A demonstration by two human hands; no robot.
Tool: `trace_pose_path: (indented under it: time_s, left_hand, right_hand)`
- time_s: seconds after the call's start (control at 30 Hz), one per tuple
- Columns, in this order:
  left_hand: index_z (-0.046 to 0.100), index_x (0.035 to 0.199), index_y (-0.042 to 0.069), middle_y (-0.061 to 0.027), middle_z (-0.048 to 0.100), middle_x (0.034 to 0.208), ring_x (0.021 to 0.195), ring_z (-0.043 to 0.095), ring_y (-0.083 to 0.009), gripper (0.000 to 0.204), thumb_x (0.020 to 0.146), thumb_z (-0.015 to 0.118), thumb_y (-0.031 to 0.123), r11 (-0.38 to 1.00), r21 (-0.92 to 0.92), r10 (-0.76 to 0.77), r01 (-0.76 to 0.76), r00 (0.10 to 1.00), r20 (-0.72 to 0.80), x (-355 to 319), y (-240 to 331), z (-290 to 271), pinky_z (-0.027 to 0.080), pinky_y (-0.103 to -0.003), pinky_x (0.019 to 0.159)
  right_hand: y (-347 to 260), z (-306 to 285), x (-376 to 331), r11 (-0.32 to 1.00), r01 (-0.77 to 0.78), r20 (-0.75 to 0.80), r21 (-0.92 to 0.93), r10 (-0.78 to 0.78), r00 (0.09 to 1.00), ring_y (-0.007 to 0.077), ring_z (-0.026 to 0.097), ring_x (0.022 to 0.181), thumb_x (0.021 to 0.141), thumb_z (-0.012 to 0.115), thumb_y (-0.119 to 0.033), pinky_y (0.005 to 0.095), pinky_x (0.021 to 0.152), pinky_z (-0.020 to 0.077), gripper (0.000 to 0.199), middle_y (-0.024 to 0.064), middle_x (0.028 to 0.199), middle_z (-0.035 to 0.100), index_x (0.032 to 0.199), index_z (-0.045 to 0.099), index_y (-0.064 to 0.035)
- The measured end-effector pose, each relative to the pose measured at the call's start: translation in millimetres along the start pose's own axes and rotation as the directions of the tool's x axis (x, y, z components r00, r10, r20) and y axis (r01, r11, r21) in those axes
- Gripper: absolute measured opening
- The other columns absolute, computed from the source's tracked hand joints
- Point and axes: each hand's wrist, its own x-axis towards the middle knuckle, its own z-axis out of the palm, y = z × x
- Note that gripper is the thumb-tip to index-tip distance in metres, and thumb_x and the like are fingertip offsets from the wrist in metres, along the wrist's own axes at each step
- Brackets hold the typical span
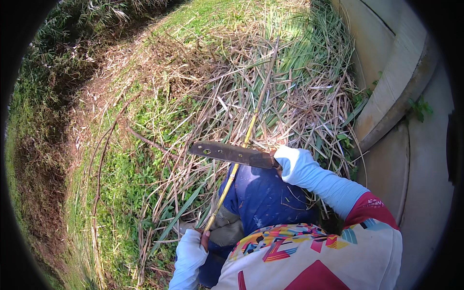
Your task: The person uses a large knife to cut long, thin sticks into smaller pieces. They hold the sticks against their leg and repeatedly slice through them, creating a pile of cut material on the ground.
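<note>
A long yellow jointed cane stalk (225, 188) runs up and away from my left hand (203, 238), whose fingers are closed around its near end. The stalk's far part turns brown and lies over cut leaves. In my right hand (277, 162) is a machete (232, 153), gripped by its handle, most of which the hand hides. Its dark, broad blade has several holes and points left, crossing above the stalk. Whether blade and stalk touch, I cannot tell. Below them are my bent knee in blue trousers (270, 193) and part of a boot (227, 232).
A heap of dry and green long leaves (299, 92) spreads ahead. Curved concrete slabs (401, 87) stand close on the right. Low green weeds (130, 179) and a thin bent branch (100, 169) lie left, with a brown bank (43, 193) beyond.
</note>
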Motion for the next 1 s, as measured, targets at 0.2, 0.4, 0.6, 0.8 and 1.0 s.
trace_pose_path:
  time_s: [0.2,0.4,0.6,0.8,1.0]
  left_hand:
    - [0.069,0.095,0.004,-0.0191,0.064,0.073,0.069,0.064,-0.0399,0.023,0.097,0.071,0.027,0.995,-0.073,0.063,-0.062,0.998,0.014,-13.7,-20.7,11.1,0.050,-0.046,0.066]
    - [0.070,0.098,0.005,-0.0178,0.065,0.073,0.069,0.066,-0.0387,0.024,0.096,0.072,0.030,0.998,-0.011,0.056,-0.057,0.998,-0.008,-6.0,-1.7,29.3,0.051,-0.047,0.064]
    - [0.073,0.100,0.008,-0.0157,0.064,0.072,0.063,0.063,-0.0360,0.018,0.095,0.073,0.026,0.988,0.111,0.112,-0.103,0.991,-0.078,-16.2,-3.5,17.2,0.049,-0.045,0.059]
    - [0.074,0.098,0.009,-0.0145,0.064,0.072,0.063,0.064,-0.0346,0.017,0.094,0.074,0.026,0.989,0.078,0.135,-0.127,0.986,-0.102,-21.6,-17.5,12.0,0.050,-0.044,0.060]
    - [0.073,0.095,0.006,-0.0151,0.066,0.074,0.065,0.065,-0.0340,0.016,0.093,0.076,0.022,0.985,-0.082,0.140,-0.149,0.984,-0.109,-14.9,-20.5,39.9,0.051,-0.041,0.061]
  right_hand:
    - [59.5,-10.7,30.5,0.892,-0.422,0.040,-0.160,0.433,0.901,0.0397,0.071,0.084,0.081,0.069,-0.018,0.0468,0.071,0.0564,0.016,0.0176,0.089,0.070,0.094,0.068,-0.0098]
    - [29.6,4.1,34.1,0.956,-0.167,0.068,-0.241,0.188,0.980,0.0361,0.071,0.085,0.080,0.067,-0.015,0.0452,0.073,0.0564,0.020,0.0151,0.088,0.071,0.100,0.069,-0.0122]
    - [68.3,-33.9,53.1,0.866,-0.314,0.251,-0.389,0.428,0.868,0.0397,0.073,0.087,0.083,0.066,-0.016,0.0457,0.077,0.0572,0.023,0.0206,0.094,0.074,0.103,0.074,-0.0096]
    - [88.3,-57.4,36.2,0.837,-0.494,-0.026,-0.235,0.503,0.864,0.0463,0.067,0.090,0.086,0.063,-0.012,0.0495,0.078,0.0532,0.019,0.0233,0.095,0.068,0.106,0.061,-0.0083]
    - [42.2,-6.9,13.7,0.913,-0.053,0.320,-0.405,0.196,0.927,0.0368,0.071,0.086,0.081,0.071,-0.018,0.0455,0.077,0.0567,0.021,0.0155,0.090,0.071,0.101,0.071,-0.0143]
